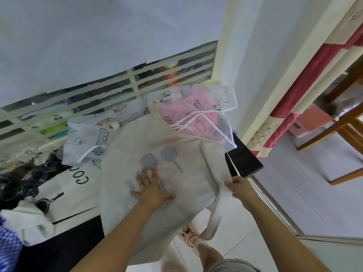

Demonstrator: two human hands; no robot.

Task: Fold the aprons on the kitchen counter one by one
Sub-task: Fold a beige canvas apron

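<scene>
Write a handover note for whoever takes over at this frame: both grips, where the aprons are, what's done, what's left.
Left grip: open, pressed flat on the beige apron, among its grey utensil prints.
Right grip: pinches that apron's right edge; its strap dangles below the counter.
Done: beige apron spread out, near part hanging off the counter; no fold visible.
Left: fold it, then the translucent printed apron behind and the white lettered apron on its left.
</scene>
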